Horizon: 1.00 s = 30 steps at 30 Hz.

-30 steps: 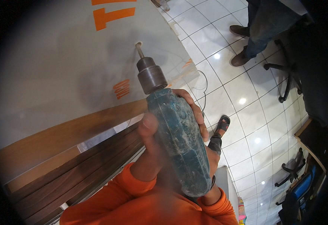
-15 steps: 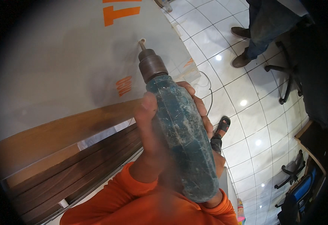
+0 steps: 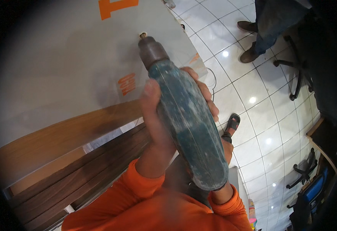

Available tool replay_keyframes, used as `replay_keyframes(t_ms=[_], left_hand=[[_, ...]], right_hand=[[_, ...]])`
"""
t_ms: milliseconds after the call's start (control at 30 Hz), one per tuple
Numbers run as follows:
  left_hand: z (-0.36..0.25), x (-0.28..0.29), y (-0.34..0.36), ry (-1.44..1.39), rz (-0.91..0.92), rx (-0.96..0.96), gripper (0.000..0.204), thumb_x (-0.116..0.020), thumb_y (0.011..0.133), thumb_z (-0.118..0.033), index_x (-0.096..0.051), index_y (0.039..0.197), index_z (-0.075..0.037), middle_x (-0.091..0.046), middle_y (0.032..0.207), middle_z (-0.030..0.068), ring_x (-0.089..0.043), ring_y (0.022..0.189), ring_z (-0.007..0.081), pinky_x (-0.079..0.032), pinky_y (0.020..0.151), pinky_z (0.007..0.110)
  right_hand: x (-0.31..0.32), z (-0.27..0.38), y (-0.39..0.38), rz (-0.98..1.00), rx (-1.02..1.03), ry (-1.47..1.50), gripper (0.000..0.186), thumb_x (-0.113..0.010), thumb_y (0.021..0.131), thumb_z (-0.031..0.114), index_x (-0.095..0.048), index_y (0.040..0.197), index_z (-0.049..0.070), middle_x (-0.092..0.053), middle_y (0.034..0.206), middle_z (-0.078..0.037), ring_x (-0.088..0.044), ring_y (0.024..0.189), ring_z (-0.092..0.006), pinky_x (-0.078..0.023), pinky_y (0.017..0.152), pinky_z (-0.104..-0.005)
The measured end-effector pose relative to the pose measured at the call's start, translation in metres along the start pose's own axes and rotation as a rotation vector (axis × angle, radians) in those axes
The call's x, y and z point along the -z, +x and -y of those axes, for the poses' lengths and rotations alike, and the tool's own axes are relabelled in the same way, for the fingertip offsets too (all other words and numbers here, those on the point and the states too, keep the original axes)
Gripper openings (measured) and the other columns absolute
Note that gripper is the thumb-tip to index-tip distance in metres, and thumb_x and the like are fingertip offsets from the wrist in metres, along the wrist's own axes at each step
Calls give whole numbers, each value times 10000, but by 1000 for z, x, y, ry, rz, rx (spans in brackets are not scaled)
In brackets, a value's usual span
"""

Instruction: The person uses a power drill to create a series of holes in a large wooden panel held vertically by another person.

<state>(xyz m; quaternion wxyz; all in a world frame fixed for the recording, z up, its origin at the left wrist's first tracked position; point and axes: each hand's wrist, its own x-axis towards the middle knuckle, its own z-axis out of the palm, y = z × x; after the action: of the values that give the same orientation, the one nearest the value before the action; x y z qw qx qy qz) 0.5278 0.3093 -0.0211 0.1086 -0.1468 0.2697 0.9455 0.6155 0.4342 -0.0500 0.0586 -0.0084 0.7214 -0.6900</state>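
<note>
A worn, dusty blue-green power drill (image 3: 191, 123) points away from me, up toward the board. My left hand (image 3: 153, 115) cradles its front body from beneath, thumb on the left side and fingers curled round the right. Mostly hidden under the rear of the drill, my right hand (image 3: 227, 151) is closed about its handle; the trigger cannot be seen. The dark metal chuck (image 3: 153, 52) sits close to the grey board (image 3: 68, 69), with only a short length of drill bit (image 3: 142, 35) showing where it enters a rough-edged hole.
Brown wooden slats (image 3: 83, 173) run below the board's wood-coloured edge (image 3: 72, 127). To the right, a person's legs (image 3: 270, 30) stand on white floor tiles (image 3: 249, 92), near an office chair base (image 3: 297, 73). A sandalled foot (image 3: 233, 122) shows beside the drill. A thin cable (image 3: 214, 77) lies beyond the board.
The drill has moved forward, and the bit has sunk deeper into the hole, bringing the chuck nearer the board. Both hands keep their grip. My view has shifted slightly.
</note>
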Motion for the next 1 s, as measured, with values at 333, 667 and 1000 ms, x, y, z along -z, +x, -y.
replay_keyframes(t_ms=[333, 667, 1000], left_hand=[[8, 27, 2, -196, 431, 45, 726, -530, 879, -590, -362, 1254, 8, -522, 1103, 283, -552, 1015, 457, -557, 779, 542], [10, -1, -21, -59, 74, 39, 733, -567, 793, -670, -496, 1086, -2, -616, 859, 191, -657, 683, 326, -575, 588, 442], [8, 24, -24, -194, 374, 86, 731, -494, 908, -597, -336, 1278, 13, -536, 1103, 321, -624, 996, 480, -618, 708, 530]], right_hand=[[-1, 0, -5, -26, -18, 10, 224, -719, 733, 137, -575, 806, -19, -541, 654, -118, -566, 524, -247, -422, 499, -311], [-6, 3, -30, -83, -150, -17, 215, -712, 728, 128, -576, 809, -17, -553, 670, -114, -583, 542, -224, -432, 507, -299], [-13, 17, -29, -134, -92, -190, 256, -754, 714, 117, -622, 889, -15, -583, 664, -99, -619, 577, -210, -470, 529, -301]])
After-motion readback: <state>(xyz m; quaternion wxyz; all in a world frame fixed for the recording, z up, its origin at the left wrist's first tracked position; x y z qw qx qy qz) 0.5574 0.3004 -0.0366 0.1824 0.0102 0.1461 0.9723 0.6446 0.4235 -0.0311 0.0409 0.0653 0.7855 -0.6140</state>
